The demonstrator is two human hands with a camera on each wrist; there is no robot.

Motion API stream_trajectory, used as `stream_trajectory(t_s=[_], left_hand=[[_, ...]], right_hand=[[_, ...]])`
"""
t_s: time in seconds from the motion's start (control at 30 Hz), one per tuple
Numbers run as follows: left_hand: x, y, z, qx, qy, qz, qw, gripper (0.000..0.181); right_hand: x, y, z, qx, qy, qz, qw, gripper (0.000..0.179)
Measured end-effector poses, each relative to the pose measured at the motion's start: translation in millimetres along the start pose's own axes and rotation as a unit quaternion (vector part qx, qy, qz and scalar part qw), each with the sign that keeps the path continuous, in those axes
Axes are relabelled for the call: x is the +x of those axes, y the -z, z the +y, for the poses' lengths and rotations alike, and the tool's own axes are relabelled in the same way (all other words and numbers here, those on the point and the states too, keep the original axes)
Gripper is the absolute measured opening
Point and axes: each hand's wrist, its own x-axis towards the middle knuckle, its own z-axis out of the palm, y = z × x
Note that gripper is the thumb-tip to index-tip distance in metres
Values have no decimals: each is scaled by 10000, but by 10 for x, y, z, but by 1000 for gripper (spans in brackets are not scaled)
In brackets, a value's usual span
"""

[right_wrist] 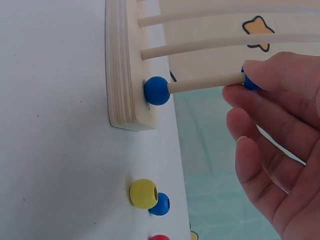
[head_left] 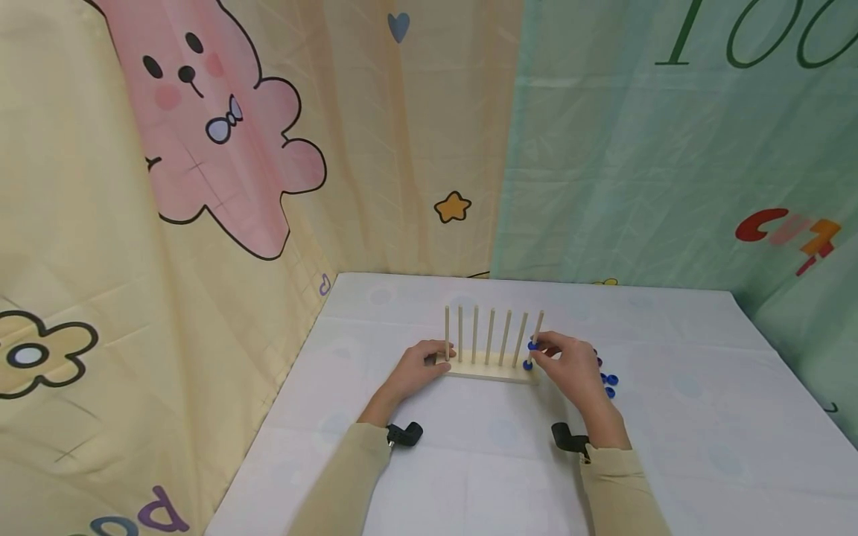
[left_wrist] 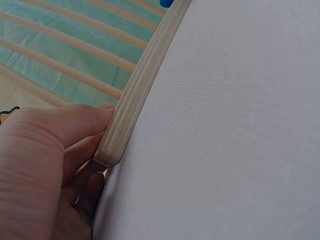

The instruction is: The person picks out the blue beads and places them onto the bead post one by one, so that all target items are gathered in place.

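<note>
A wooden peg board (head_left: pixel 492 376) with a row of upright pegs stands on the table. My left hand (head_left: pixel 417 366) holds the board's left end; in the left wrist view the thumb (left_wrist: pixel 92 117) lies against the base edge, with the other fingers partly hidden behind it. On the rightmost peg (right_wrist: pixel 205 83), one blue bead (right_wrist: pixel 157 91) sits down at the base. Higher on that peg, my right hand (head_left: pixel 568 365) pinches a second blue bead (right_wrist: pixel 249 82) between thumb and index finger, the peg's tip hidden behind the fingers. The remaining right fingers are loosely bent.
Loose beads lie right of the board, partly behind the right hand: a yellow bead (right_wrist: pixel 143 194), a blue bead (right_wrist: pixel 160 204), a red bead (right_wrist: pixel 160 237) and others. White cloth covers the table (head_left: pixel 469 461). Patterned curtains (head_left: pixel 415 149) hang behind and at the sides.
</note>
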Motion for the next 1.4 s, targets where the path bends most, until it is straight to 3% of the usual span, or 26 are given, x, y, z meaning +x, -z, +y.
stream_trajectory(t_s=[0.43, 1.4], left_hand=[[-20, 8, 3, 10, 97, -31, 9999, 22], [-2, 5, -21, 133, -17, -18, 9999, 22]], right_hand=[[-13, -61, 48, -71, 23, -141, 9999, 28], [5, -159, 169, -181, -154, -429, 9988, 21]])
